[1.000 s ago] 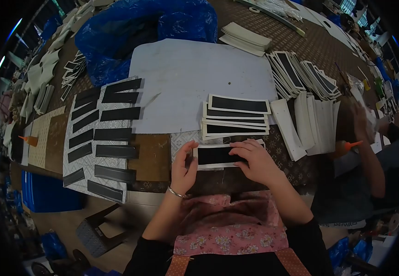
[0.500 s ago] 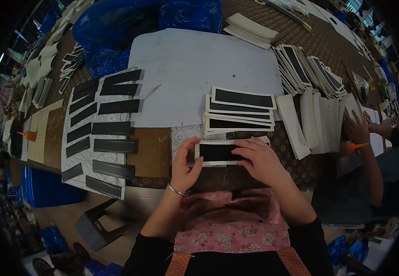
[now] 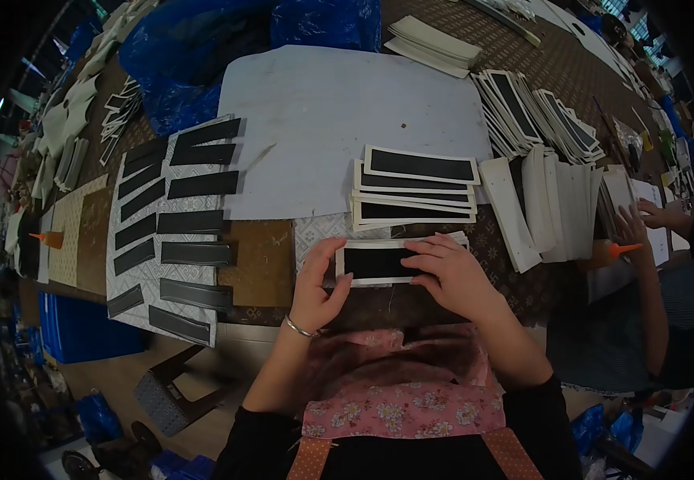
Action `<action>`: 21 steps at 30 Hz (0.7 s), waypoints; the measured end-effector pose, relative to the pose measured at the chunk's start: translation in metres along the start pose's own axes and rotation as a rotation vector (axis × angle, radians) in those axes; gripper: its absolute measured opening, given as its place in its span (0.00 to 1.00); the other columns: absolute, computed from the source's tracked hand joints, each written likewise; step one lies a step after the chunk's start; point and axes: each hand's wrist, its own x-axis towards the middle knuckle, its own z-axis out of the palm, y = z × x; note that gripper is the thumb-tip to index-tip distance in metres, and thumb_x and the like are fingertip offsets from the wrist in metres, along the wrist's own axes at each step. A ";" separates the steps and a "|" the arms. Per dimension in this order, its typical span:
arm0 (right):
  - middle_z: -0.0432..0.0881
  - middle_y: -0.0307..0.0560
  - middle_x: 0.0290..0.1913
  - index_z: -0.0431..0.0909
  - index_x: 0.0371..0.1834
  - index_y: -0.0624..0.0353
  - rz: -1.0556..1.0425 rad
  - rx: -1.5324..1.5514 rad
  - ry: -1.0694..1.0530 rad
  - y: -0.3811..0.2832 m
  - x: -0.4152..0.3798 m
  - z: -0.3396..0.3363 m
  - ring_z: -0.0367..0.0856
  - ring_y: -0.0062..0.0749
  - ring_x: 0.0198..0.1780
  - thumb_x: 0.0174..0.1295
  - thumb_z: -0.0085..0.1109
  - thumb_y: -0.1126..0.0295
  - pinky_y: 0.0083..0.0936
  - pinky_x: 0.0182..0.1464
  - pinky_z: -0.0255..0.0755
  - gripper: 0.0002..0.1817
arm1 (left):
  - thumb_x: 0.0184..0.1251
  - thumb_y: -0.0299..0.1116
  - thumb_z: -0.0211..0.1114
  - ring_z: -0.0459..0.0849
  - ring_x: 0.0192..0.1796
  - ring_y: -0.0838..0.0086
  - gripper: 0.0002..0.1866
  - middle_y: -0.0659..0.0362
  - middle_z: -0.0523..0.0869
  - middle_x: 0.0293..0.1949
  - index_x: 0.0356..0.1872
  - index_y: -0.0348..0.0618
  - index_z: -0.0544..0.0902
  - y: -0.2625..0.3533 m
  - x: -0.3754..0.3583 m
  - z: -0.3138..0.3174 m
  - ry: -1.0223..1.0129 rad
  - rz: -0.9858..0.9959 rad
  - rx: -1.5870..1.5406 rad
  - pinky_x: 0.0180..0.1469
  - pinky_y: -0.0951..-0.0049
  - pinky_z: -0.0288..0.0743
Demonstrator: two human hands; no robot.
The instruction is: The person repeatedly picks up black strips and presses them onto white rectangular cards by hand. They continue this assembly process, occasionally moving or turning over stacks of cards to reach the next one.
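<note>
Head view: the left hand [image 3: 315, 288] and right hand [image 3: 452, 276] both sit at the near edge of the worktop [image 3: 571, 76], on 1 white-bordered black card [image 3: 375, 262]. Left thumb and forefinger pinch the card's left end; the other left fingers are curled behind. Right fingers lie close together, pressed flat on the card's right half. The card lies level, just in front of a stack of like cards [image 3: 415, 192], which rests on the near edge of a white sheet [image 3: 347, 112]. Black strips [image 3: 179, 216] lie in 2 columns toward the left edge. White pieces [image 3: 551, 204] lean in a row to the right. A co-worker's hand [image 3: 631, 228] rests at the right edge.
</note>
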 end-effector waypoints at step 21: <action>0.79 0.46 0.55 0.80 0.56 0.59 0.341 0.110 0.544 0.030 -0.039 0.004 0.79 0.29 0.53 0.57 0.70 0.76 0.26 0.55 0.74 0.21 | 0.57 0.21 0.65 0.76 0.66 0.53 0.20 0.50 0.80 0.62 0.53 0.40 0.84 0.005 0.004 -0.001 -0.034 0.110 0.076 0.67 0.60 0.69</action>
